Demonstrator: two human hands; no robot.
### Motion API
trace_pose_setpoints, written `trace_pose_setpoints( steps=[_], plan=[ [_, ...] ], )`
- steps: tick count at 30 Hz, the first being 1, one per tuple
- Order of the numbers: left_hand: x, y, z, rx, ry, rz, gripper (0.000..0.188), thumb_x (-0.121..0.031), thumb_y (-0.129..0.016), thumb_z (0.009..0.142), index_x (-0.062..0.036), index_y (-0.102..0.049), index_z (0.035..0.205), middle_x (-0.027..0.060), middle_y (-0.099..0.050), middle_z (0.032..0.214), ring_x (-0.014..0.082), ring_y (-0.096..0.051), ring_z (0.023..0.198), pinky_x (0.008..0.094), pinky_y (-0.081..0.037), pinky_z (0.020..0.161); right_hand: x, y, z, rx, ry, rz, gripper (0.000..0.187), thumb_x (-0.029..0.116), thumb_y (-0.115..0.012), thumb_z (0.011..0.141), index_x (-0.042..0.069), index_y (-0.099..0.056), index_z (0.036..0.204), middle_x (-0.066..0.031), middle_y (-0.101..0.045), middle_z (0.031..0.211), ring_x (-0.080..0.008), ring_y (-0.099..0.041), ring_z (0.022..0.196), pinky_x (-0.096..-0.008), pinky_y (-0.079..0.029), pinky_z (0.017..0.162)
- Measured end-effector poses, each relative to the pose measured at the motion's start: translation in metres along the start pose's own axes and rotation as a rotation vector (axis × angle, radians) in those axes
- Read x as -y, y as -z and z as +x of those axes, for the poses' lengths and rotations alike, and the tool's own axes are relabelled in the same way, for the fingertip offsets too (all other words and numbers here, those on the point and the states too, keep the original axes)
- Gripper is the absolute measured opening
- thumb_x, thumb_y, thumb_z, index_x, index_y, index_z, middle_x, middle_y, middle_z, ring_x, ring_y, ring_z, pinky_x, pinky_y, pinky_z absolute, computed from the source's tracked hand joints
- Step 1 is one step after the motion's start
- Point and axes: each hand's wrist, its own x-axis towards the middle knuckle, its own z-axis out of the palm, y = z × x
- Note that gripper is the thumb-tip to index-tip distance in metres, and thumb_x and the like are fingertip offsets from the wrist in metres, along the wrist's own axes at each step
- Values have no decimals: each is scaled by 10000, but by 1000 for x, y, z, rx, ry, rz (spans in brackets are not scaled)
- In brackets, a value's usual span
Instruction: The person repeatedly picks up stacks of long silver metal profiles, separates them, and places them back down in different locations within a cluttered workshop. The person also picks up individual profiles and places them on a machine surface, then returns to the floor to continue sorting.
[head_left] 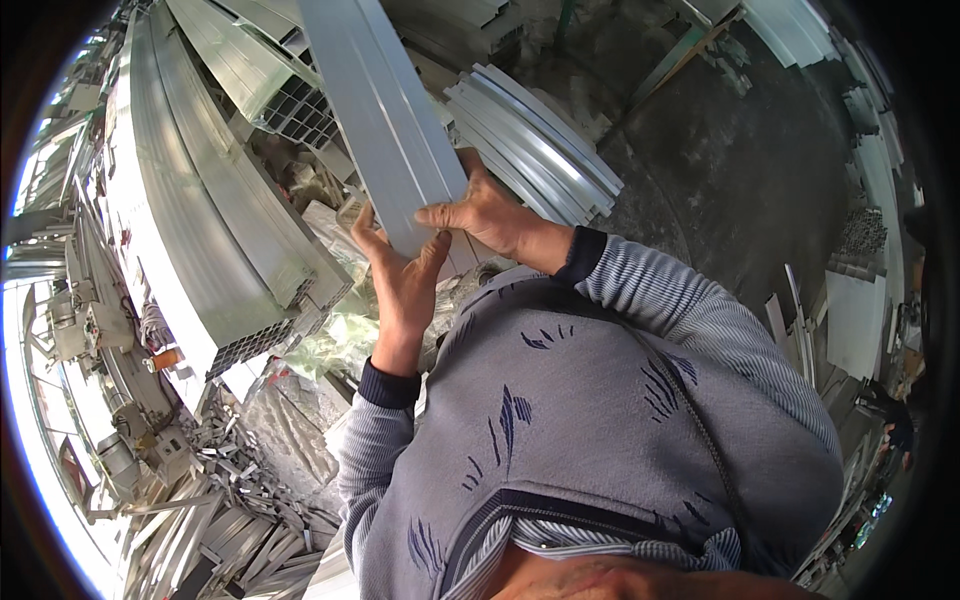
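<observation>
Head view, long grey profile (385, 110), gripped by hands (403, 288)

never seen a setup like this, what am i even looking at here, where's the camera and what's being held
There is no machine doing the handling: these are a person's own bare hands. The single round, bent picture comes from a wide fisheye camera worn on the head, looking down, so the grey patterned top is the wearer's. The left hand and right hand grip the near end of a long grey profile, apparently metal. Beside it lie stacked silvery strips on the right and larger bundled profiles on the left. Loose offcuts are heaped at lower left.
</observation>
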Motion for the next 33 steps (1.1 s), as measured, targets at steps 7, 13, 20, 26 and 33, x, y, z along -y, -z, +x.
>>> trace_pose_setpoints(
  steps=[7,13,20,26,33],
  plan=[
    [36,-54,39,81,216,-182,801,-39,-793,966,29,-202,1501,223,-575,1353,241,-654,1171,347,-595,973,-6,63,0,-138,-230,120,951,167,-893,907,-72,-241,1557,-251,-572,1438,-320,-617,1338,-399,-542,1124],
    [75,-167,89,30,364,-350,762,-36,-790,949,46,-216,1444,208,-573,1310,229,-667,1118,339,-609,932,-17,193,29,-67,-321,304,788,26,-815,939,-89,-298,1522,-262,-615,1399,-328,-695,1243,-429,-613,1053],
    [147,-358,142,-158,586,-354,896,-56,-786,964,67,-99,1526,266,-567,1349,278,-679,1130,355,-622,914,-35,400,62,-23,-640,26,906,120,-875,919,-25,-264,1572,-243,-604,1416,-324,-678,1249,-434,-596,1037],
    [202,-450,165,-315,591,-370,951,-101,-820,966,43,-88,1556,265,-582,1319,270,-680,1101,363,-616,902,-56,496,86,114,-714,-45,907,92,-871,907,0,-275,1585,-222,-608,1402,-324,-686,1221,-441,-608,1017],
    [280,-454,166,-363,517,-416,963,-96,-831,948,32,-129,1594,258,-609,1284,267,-682,1105,350,-611,894,-159,539,107,159,-629,31,963,100,-909,860,9,-301,1602,-187,-626,1384,-302,-665,1258,-451,-591,1060]
  ],
)
